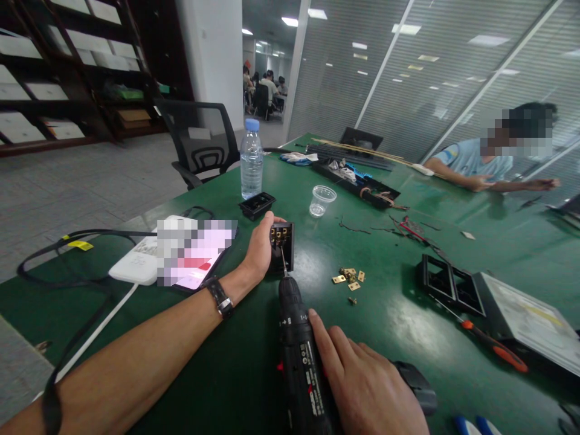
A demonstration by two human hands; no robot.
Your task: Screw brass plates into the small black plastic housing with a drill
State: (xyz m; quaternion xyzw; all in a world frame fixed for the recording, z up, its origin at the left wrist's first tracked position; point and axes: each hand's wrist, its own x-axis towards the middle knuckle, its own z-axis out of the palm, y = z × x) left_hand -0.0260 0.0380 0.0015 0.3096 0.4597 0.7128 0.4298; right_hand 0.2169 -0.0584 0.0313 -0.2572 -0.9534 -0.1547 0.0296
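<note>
My left hand [260, 248] grips a small black switch module [281, 244] standing on edge on the green table [385, 314], brass terminals facing me. My right hand [367, 380] is wrapped round the handle of a black cordless drill [299, 356]. The drill's bit [283, 261] points into the lower part of the module. A few loose brass parts [348, 278] lie just right of the module. A watch sits on my left wrist.
Another black module [257, 205], a water bottle [251, 160] and a clear plastic cup [321, 199] stand beyond. A black frame [446, 284], an orange-handled screwdriver [492, 344] and a metal box [530, 317] lie right. A white charger and cables sit left. Another person [480, 163] works at far right.
</note>
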